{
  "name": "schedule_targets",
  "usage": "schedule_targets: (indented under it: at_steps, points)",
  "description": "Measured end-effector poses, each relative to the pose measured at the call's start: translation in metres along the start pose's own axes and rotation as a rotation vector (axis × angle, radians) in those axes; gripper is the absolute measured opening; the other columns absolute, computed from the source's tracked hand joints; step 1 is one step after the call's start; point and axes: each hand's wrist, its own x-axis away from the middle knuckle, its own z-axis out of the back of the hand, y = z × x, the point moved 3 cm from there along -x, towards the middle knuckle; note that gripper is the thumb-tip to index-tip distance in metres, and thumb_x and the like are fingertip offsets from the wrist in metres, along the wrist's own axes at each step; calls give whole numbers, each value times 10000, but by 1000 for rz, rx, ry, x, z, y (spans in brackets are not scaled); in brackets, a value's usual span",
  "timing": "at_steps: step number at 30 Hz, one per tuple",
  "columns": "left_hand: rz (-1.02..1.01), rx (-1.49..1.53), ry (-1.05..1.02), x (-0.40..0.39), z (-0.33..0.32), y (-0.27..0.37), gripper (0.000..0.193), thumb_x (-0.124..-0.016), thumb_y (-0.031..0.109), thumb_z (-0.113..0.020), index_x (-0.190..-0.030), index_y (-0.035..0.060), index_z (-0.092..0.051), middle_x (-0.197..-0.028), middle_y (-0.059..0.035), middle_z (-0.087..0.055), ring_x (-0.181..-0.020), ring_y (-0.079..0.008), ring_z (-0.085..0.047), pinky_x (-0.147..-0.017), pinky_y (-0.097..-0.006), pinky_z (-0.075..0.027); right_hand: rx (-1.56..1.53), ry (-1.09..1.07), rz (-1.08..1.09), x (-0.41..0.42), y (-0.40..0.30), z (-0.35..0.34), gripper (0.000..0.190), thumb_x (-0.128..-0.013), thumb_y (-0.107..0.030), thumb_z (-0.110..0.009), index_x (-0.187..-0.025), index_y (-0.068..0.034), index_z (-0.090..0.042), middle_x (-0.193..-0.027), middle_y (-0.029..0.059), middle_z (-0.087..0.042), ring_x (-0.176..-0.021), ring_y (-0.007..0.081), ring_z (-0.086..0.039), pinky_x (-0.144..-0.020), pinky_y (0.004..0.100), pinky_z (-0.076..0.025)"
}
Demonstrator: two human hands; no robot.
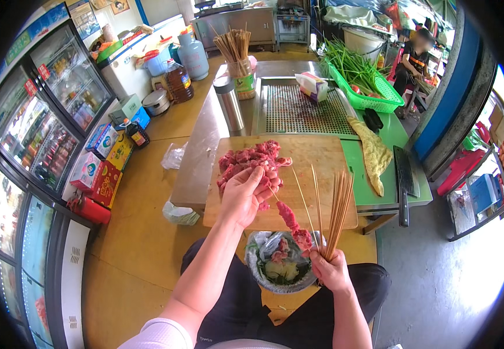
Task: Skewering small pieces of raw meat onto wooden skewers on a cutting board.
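Note:
My right hand point(331, 267) grips a bundle of thin wooden skewers point(340, 209) near their lower ends. One skewer slants up and left from that hand, threaded with pieces of raw red meat point(287, 216). Its bare tip reaches the fingers of my left hand point(248, 192), which pinch a small piece of raw meat, partly hidden by the fingers. Just beyond the left hand, a heap of cut raw meat point(252, 157) lies on a wooden cutting board point(308, 150). Below the board's near edge, between my knees, is a lined bucket point(252, 266) with scraps in it.
A cleaver point(403, 187) lies at the table's right, its handle over the edge, beside a folded cloth point(372, 152). Behind the board stand a steel tumbler point(229, 104), a container of skewers point(241, 72), a metal grate point(300, 109) and a green basket point(374, 96). A person point(413, 61) sits beyond.

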Motion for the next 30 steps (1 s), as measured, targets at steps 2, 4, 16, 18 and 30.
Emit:
schedule_targets:
  at_steps: [2,4,16,18,30]
  points:
    - [-2,-10,16,1,-1,0,170,-959,184,-609,-1034,36,-647,-972,-113,-693,-891,-228,-692,-780,-342,-597,-11,6,15,0,2,-1,224,-976,-180,-568,-938,14,-673,-513,-49,-455,-436,35,-394,-420,210,-293]
    - [-3,-18,31,1,-4,-1,168,-958,182,-612,-1029,34,-648,-964,-112,-694,-890,-229,-693,-776,-341,-598,-4,8,21,1,4,-2,220,-975,-176,-567,-937,13,-674,-513,-49,-456,-436,34,-395,-419,209,-295]
    - [74,-39,-28,8,-13,-12,162,-955,182,-613,-1024,43,-663,-975,-126,-699,-878,-249,-704,-776,-358,-599,30,31,56,-1,9,-3,228,-981,-172,-549,-928,19,-661,-511,-44,-455,-428,35,-394,-414,207,-302]
    - [69,-72,13,9,-14,-12,186,-955,199,-617,-1048,43,-658,-989,-125,-699,-892,-245,-702,-775,-354,-597,22,36,52,-1,7,-2,228,-982,-169,-544,-927,20,-659,-512,-43,-456,-429,36,-395,-415,208,-302]
    - [10,-30,46,4,-8,-10,255,-943,282,-639,-1062,57,-651,-979,-89,-691,-888,-215,-697,-782,-328,-583,-34,8,14,-2,10,-2,214,-977,-161,-553,-927,20,-657,-524,-40,-454,-439,38,-383,-424,212,-297]
